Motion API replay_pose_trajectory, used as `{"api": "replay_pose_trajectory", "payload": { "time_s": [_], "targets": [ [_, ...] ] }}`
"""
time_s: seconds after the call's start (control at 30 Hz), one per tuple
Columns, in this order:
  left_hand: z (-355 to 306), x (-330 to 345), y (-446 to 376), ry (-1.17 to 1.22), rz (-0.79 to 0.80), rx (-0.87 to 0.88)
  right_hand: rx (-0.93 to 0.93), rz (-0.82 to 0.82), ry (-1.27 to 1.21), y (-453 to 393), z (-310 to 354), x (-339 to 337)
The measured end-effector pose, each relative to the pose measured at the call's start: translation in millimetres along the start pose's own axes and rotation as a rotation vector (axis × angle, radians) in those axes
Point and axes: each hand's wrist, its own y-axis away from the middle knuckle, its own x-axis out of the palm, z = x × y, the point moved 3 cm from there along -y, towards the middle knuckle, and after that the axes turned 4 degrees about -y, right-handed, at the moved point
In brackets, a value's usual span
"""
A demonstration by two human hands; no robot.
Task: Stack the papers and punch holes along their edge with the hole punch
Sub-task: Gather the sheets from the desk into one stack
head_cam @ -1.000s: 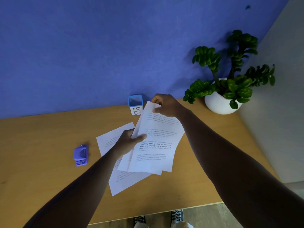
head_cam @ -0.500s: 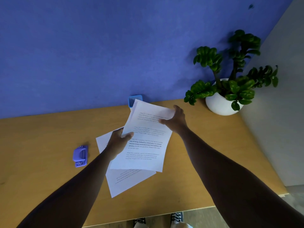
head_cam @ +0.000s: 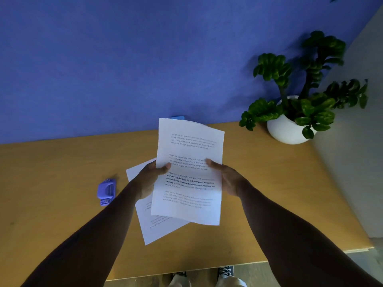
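Both of your hands held the papers up off the worktop (head_cam: pixel 62 183). Your left hand (head_cam: pixel 150 179) gripped the left edge of the held papers (head_cam: pixel 189 172), with the thumb pressed on the front and the other fingers hidden behind. Your right hand (head_cam: pixel 226 179) gripped the right edge the same way, thumb on the printed side. The sheets were thin, white and flat, with small blocks of dark print. Their long side ran away from you, toward the blue wall (head_cam: pixel 124 59), and the top leaned a little to the right.

One more white sheet (head_cam: pixel 159 228) lay flat on the worktop under your hands, turned at a slant to the held ones.

The hole punch (head_cam: pixel 106 192) was small, purple and smooth like plastic. It sat on the worktop well to the left of your left hand, touching nothing.

The worktop looked like smooth yellow-brown wood. A leafy green plant (head_cam: pixel 300 90) in a round white pot (head_cam: pixel 288 129) stood at the far right corner. A bit of a blue box (head_cam: pixel 177 117) peeked over the top of the papers.
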Motion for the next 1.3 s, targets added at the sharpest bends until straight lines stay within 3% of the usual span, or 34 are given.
{"api": "replay_pose_trajectory", "payload": {
  "time_s": [0.2, 0.37, 0.53, 0.63, 0.77, 0.93, 1.13, 1.3],
  "targets": [
    [16.9, -4.5, -2.2, -0.122, -0.228, -0.068, -0.012, -0.314, 0.077, -3.1, -13.2, -9.7],
    [38.7, -14.6, -5.2, -0.073, -0.483, -0.118, -0.060, -0.613, 0.398, -1.8, -15.2, -27.7],
    [72.1, -32.1, 0.0, -0.158, -0.871, -0.286, -0.076, -0.724, 0.587, 1.4, -17.6, -41.2],
    [91.8, -33.5, 9.8, -0.199, -0.981, -0.433, -0.082, -0.757, 0.610, 2.9, -20.4, -48.9],
    [102.4, -21.3, 21.7, -0.424, -1.033, -0.669, -0.083, -0.783, 0.644, 6.2, -24.6, -57.7],
    [106.6, -16.0, 21.9, -0.623, -1.021, -0.737, -0.043, -0.745, 0.643, 9.7, -28.4, -64.9],
    [112.7, -25.3, 14.9, -0.596, -1.000, -0.732, -0.037, -0.774, 0.638, 12.9, -31.6, -70.0],
    [121.1, -34.6, 11.3, -0.508, -0.962, -0.545, -0.052, -0.829, 0.632, 15.4, -29.3, -75.3]
  ]
}}
